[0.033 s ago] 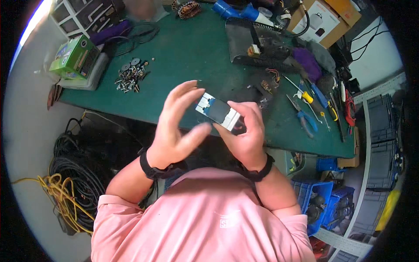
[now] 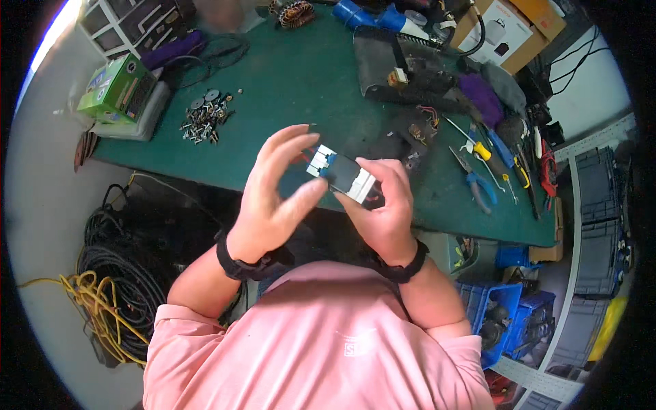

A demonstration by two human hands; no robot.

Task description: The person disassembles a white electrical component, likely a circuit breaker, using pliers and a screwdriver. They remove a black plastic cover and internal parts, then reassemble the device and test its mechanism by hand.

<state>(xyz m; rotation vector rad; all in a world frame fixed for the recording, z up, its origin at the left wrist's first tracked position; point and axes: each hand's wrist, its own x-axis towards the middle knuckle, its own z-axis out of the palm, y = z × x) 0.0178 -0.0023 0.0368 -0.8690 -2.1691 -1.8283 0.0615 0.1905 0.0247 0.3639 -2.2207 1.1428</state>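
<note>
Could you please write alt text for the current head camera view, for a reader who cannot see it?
The person's right hand grips a small white and dark device; the left hand curves open by its left end. On the green workbench beyond lie a pile of small metal parts at left and blue-handled pliers at right.

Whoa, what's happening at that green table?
A person in a pink short-sleeved shirt holds a small white, black and blue boxy device in the right hand. The left hand is open around its other end; whether the thumb touches is hard to tell. Blue-handled metal pliers and a pile of small metal hardware lie on the green table.
</note>
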